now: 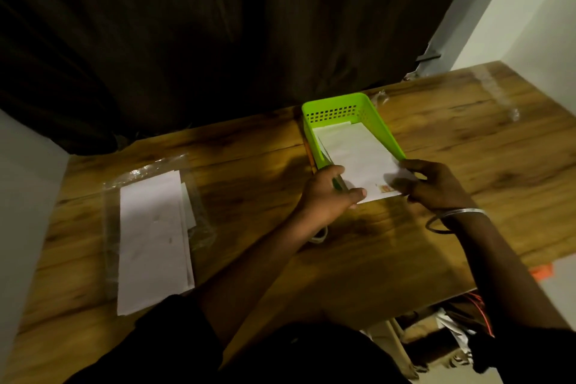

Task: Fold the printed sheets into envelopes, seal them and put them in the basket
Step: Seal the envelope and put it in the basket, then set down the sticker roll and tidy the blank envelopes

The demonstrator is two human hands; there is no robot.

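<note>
A white envelope (361,159) with a small red mark near its front edge lies tilted, its far end inside the green plastic basket (343,103) and its near end sticking out over the basket's front. My left hand (327,193) grips the envelope's near left corner, thumb on top. My right hand (433,187) pinches its near right corner. More white paper lies under it in the basket. A stack of white sheets (152,237) rests on clear plastic wrap at the left of the wooden table.
A dark curtain (218,25) hangs behind the table. Crumpled clear tape or plastic (511,112) lies at the back right. A pencil-like stick (310,156) lies along the basket's left side. Clutter (452,330) shows below the table's right edge.
</note>
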